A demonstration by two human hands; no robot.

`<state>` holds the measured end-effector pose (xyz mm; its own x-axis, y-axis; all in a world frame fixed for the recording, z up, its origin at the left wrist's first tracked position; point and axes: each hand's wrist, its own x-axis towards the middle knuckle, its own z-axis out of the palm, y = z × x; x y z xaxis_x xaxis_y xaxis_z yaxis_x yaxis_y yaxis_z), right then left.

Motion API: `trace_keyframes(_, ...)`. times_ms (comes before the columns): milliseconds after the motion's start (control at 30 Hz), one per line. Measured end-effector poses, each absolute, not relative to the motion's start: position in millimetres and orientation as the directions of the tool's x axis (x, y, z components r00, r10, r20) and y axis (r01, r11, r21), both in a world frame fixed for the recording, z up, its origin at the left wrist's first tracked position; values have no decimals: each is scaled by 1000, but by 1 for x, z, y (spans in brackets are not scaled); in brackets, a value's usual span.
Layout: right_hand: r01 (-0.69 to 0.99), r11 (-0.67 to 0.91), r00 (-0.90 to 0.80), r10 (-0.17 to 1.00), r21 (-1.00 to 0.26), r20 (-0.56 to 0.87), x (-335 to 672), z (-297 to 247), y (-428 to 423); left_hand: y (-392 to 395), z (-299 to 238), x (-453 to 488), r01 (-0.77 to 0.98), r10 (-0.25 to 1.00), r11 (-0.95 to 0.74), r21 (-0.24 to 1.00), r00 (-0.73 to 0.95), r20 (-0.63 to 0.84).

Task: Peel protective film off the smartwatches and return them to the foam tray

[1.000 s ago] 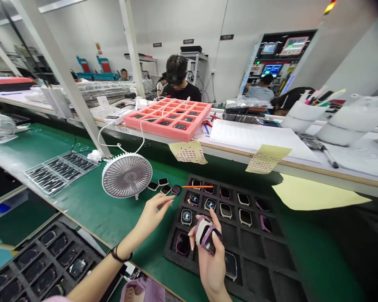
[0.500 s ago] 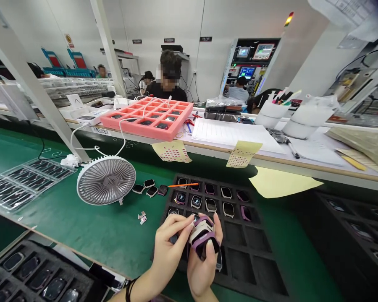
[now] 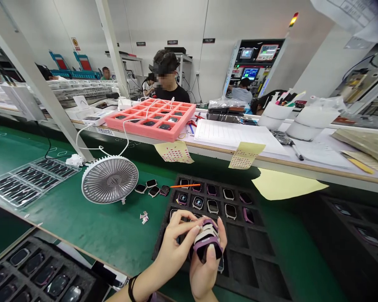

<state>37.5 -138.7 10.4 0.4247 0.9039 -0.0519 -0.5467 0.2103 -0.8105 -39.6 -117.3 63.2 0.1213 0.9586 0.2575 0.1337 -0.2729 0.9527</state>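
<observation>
My right hand (image 3: 204, 268) is closed round a small stack of purple and white watch bodies (image 3: 208, 240), held upright over the black foam tray (image 3: 255, 260). My left hand (image 3: 173, 247) reaches across and pinches the top of that stack with its fingertips. Several watch bodies (image 3: 212, 205) lie in the tray's far pockets, a few with lit screens. An orange stick (image 3: 185, 185) lies over the tray's far left corner. Three loose watch bodies (image 3: 153, 189) sit on the green mat beside it.
A white desk fan (image 3: 110, 179) stands on the green mat (image 3: 82, 218) to the left, with clear trays (image 3: 28, 180) beyond it. Another black tray (image 3: 34, 272) is at the near left. A pink tray (image 3: 154, 117) and papers sit on the raised shelf; a person works behind.
My left hand came back from the loose watch bodies by the fan and closed its fingers on the stack in my right hand. Small scraps now lie on the mat.
</observation>
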Motion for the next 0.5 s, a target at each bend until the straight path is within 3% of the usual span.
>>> trace_keyframes(167,-522,233,433,901,-821,-19,40,12,-140,-116,62,-41,-36,969,-194,980,147,198)
trace_keyframes(333,-475,222,419,908,-852,3,38,14,-139,-105,66,-45,-235,970,113,965,237,-56)
trace_keyframes(433,-402,242,451,892,-883,39,34,15,-139,-102,71,-50,-244,950,203,948,283,-131)
trace_keyframes(500,-359,259,456,887,-897,74,33,13,-140,-104,74,-51,-188,966,150,971,235,-103)
